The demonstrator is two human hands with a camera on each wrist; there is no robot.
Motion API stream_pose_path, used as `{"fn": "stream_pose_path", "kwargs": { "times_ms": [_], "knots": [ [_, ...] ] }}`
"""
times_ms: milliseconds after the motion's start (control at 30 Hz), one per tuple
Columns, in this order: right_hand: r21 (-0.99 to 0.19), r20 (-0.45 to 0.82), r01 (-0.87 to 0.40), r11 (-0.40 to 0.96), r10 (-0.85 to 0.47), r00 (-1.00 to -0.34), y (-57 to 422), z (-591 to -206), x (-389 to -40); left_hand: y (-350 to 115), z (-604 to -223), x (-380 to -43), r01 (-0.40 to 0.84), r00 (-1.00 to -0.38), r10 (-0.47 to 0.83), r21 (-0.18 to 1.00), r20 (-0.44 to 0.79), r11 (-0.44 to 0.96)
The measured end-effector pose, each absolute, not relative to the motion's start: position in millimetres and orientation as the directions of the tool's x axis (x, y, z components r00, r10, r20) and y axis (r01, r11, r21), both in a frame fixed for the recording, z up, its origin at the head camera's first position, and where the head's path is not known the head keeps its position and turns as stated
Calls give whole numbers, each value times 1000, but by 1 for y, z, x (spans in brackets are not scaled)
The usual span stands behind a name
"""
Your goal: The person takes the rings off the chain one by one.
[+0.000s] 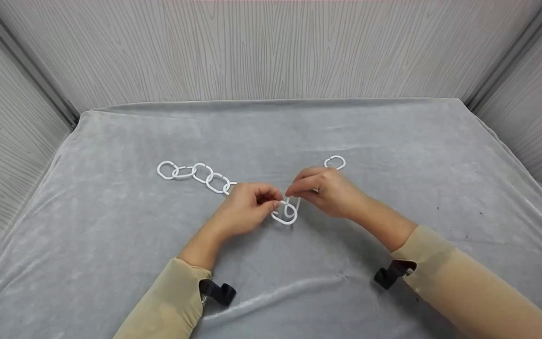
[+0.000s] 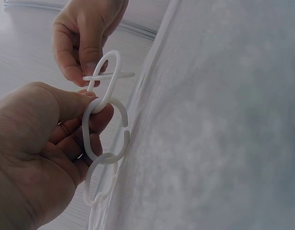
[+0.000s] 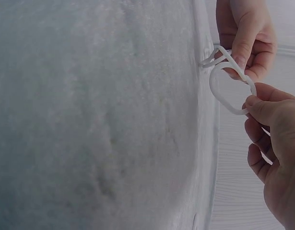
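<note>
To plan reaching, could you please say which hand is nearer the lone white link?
The right hand, just in front of the lone white link; the left hand is farther, to its left.

Two hands (image 1: 245, 209), two sleeves (image 1: 167, 301), two black wrist devices (image 1: 224, 294), one grey cloth (image 1: 120, 235) — at least eight white links (image 2: 86, 132)

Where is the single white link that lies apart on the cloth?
In the head view, the white link lies on the grey cloth, right of centre, just beyond the right hand.
</note>
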State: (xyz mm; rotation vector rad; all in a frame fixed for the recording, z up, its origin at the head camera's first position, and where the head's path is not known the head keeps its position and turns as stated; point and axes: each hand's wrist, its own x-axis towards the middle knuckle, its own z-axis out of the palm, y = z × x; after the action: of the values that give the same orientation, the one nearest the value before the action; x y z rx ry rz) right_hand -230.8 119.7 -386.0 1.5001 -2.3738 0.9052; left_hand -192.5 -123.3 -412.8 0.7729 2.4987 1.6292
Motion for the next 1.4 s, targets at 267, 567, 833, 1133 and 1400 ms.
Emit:
{"fn": "stream_pose_path", "kwargs": {
  "times_ms": [267,567,833,1133,1400],
  "knots": [
    [-372,471,-877,303,-753,-460,119,-387,-230,-123,-414,-193,380,-871,438,870,223,313],
    [-354,470,-880,317,-753,-461,118,-385,-229,-124,-413,-193,385,-867,445,868,223,315],
    [-326,484,-893,310,-756,-439,118,-387,-230,-124,-413,-193,390,-861,455,867,225,309],
    [-309,476,-890,335,-756,-450,121,-391,-233,-124,-411,-191,373,-865,452,881,217,291],
    [-331,480,-874,357,-734,-481,131,-389,-236,-124,-411,-192,370,-869,449,874,207,314]
  ]
}}
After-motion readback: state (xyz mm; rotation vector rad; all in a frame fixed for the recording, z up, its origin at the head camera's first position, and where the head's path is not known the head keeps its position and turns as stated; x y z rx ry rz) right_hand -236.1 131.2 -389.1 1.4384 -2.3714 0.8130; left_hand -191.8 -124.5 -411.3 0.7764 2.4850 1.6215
